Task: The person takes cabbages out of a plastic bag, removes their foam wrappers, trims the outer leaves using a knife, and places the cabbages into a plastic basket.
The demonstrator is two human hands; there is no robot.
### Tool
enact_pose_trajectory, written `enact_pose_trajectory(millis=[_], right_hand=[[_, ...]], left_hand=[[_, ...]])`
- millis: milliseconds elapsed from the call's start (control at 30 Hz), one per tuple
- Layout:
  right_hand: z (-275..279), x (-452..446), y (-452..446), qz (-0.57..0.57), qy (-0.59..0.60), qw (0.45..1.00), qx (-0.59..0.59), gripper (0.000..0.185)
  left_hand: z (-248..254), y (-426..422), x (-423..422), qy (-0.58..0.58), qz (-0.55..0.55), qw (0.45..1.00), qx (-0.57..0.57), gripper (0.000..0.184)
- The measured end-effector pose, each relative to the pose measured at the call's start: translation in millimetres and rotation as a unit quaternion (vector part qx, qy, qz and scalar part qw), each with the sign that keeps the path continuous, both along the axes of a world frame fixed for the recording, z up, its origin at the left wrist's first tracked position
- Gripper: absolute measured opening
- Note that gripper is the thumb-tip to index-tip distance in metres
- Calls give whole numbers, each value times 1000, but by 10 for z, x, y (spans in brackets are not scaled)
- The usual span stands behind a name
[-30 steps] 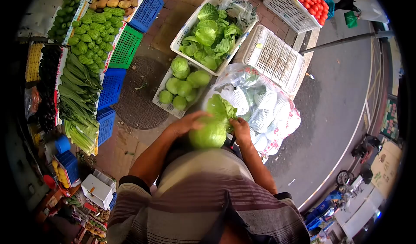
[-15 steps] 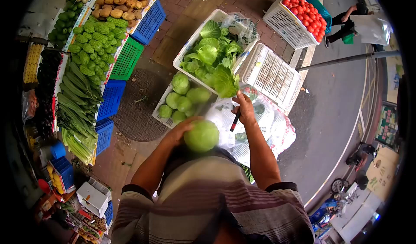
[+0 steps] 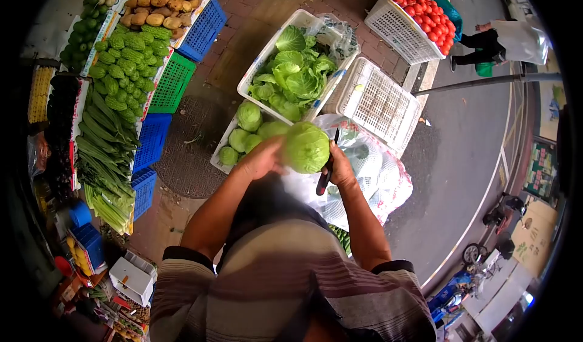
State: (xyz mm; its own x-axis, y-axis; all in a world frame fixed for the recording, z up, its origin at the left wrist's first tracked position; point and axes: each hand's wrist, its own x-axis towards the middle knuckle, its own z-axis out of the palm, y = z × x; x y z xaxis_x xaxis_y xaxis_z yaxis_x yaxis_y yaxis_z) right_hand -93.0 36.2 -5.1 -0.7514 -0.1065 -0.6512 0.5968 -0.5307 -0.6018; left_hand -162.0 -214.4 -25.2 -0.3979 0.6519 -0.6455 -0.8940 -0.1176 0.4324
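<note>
A round green cabbage (image 3: 308,148) is held up in front of my body, between my two hands. My left hand (image 3: 266,158), slightly blurred, supports it from its left side; some of the fingers are hidden. On the other side, my right hand (image 3: 342,167) grips a knife (image 3: 325,181) with a dark handle, close against the cabbage. Just beyond, loose cabbage leaves (image 3: 296,75) fill a white crate (image 3: 248,81). Several whole cabbages (image 3: 249,116) lie in a lower white crate (image 3: 220,161) to the left.
An upturned-looking white crate (image 3: 379,102) and plastic-wrapped produce (image 3: 370,175) stand to the right. A tomato crate (image 3: 401,35) is at the far right, near a walking person (image 3: 513,41). Bitter melons (image 3: 130,65) and potatoes (image 3: 161,8) line the left stall.
The cabbage and my left hand have risen away from my body towards my right hand. The leaf that my right hand held is out of it and the knife now points upward beside the cabbage.
</note>
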Motion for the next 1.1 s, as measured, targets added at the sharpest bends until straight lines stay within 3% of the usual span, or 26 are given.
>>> enact_pose_trajectory(millis=[33, 133, 233, 300, 400, 533, 633, 733, 767, 867, 1000, 1100], right_hand=[[3, 26, 5, -23, -36, 999, -15, 54], [18, -12, -49, -63, -121, 989, -58, 56], [91, -92, -202, -29, -160, 982, -95, 61], [4, -36, -220, 0, -174, 981, -85, 63], [57, -16, -186, 46, -197, 978, -48, 68], [128, 210, -76, 34, -176, 983, -44, 68], [252, 602, -207, -33, -135, 990, -31, 60], [266, 896, -385, 28, -28, 992, 118, 55], [358, 863, -422, 13, -27, 994, 106, 57], [359, 897, -432, 106, 51, 963, 241, 59], [221, 1102, -404, 105, 32, 968, 227, 64], [401, 758, -290, 103, 74, 954, 270, 73]], left_hand=[[108, 3, -64, 34, -63, 995, -72, 62], [126, 58, -144, 351, -96, 915, -173, 69], [105, 154, -273, 260, 20, 966, 4, 84], [59, 142, -251, 212, 64, 970, 103, 90], [-16, 142, -189, 116, 94, 985, 85, 90], [-77, 247, -40, -113, 210, 961, 140, 73], [-25, 260, -38, -118, 223, 962, 100, 70], [58, 263, -18, -146, 227, 960, 75, 72], [98, 273, -9, -158, 224, 959, 67, 72], [264, 343, 29, -196, 253, 946, 50, 75], [280, 386, 57, -189, 259, 945, 67, 75], [252, 400, 102, -200, 257, 944, 50, 75]])
